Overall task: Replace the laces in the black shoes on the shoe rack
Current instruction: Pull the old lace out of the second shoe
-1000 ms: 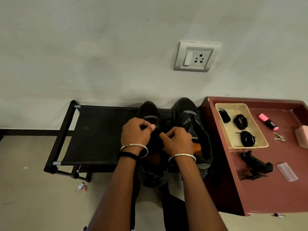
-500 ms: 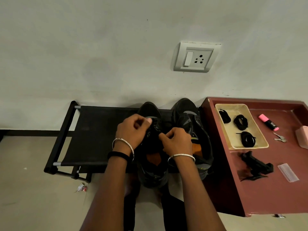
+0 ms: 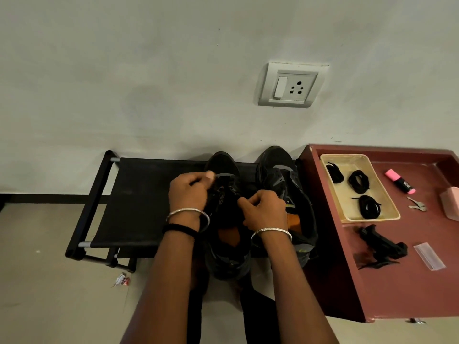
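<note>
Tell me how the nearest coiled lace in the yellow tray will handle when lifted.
Probably floppy and light: the nearest coiled lace is a thin loose coil with ends sticking out. Lifted by one strand, it will likely uncoil and dangle. Lying flat in the tray, it should not roll.

The left hand [image 3: 188, 192] and right hand [image 3: 264, 212] cover the lacing of the left shoe [image 3: 223, 165]. The right edge cuts a pink box [image 3: 450, 206].

A home entryway; shoe rack [image 3: 139, 202], wall socket [image 3: 290, 85], keys [image 3: 417, 206].
</note>
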